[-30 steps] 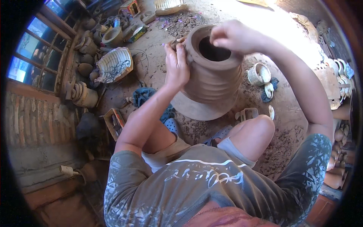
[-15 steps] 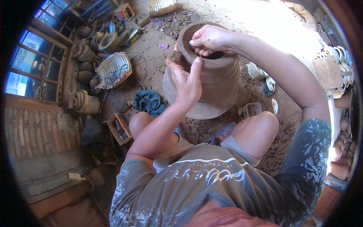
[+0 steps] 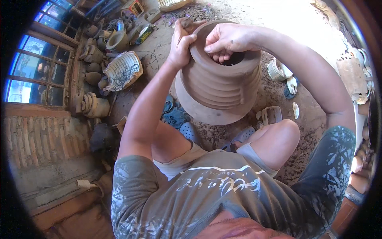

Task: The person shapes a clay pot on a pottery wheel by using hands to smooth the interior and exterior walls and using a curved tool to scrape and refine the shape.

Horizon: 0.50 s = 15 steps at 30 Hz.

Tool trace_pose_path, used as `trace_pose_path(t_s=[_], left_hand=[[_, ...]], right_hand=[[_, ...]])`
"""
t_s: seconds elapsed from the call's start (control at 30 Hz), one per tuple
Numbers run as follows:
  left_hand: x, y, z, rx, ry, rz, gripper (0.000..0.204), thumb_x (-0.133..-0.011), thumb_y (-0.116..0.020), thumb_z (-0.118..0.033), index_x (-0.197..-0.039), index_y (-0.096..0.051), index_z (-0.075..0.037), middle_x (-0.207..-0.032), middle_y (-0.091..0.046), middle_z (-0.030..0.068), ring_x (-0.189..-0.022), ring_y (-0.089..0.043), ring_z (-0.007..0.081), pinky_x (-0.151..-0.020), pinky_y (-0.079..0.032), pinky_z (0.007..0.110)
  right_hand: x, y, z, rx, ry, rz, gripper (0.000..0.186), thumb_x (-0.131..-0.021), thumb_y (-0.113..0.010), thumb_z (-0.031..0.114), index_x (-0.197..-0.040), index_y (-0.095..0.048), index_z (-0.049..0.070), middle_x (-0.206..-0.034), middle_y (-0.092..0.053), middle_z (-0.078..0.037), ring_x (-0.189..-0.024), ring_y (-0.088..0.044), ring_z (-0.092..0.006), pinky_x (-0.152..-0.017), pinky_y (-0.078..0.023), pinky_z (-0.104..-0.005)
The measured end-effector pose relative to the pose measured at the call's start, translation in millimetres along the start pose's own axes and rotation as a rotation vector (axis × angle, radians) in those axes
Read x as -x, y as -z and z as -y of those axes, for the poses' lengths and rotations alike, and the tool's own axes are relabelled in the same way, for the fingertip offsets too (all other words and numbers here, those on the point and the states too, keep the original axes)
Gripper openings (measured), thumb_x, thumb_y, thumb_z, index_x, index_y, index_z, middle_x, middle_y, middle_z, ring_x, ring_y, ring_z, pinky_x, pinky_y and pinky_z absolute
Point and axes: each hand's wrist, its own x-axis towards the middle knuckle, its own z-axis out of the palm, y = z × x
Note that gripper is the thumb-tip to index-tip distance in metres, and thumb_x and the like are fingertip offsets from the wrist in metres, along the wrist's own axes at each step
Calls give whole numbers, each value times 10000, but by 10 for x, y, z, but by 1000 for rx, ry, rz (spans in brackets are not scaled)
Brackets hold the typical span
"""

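Clay pot [image 3: 223, 89]: L hand [image 3: 182, 44] now farther back at rim [image 3: 246, 67], prob. bracing, clamped on brown lump [image 3: 186, 22]; R hand [image 3: 227, 38] grip: can't tell.

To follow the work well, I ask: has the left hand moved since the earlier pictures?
Yes: against the round base under the clay pot, the left hand has moved left and forward.

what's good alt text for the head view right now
A large ribbed clay pot stands on a round base; a person's right hand is at its opening, and the left hand, with a brownish lump in it, is at the rim's left side. Blue cloth lies nearby.
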Motion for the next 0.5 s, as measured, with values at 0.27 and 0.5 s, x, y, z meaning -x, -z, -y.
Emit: trace_pose_path(t_s=[0.27,0.5], left_hand=[[-158,-24,-343,-331,165,-212,466,-1006,-673,-233,-1316,-506,72,-1300,-665,187,-1166,-632,253,-1034,-492,382],[871,-947,-987,-52,272,-553,581,-1116,-518,-339,-1504,-334,53,-1479,-491,192,-1384,-469,266,-1218,-305,418]], right_hand=[[70,-74,12,17,-6,21,250,-1076,-649,220,-919,-715,37,-835,-708,-29,-710,-670,-83,-683,-572,-236],[50,-90,13,44,51,83,258,-1077,-639,218,-921,-712,25,-816,-701,-21,-727,-671,-91,-703,-571,-253]])
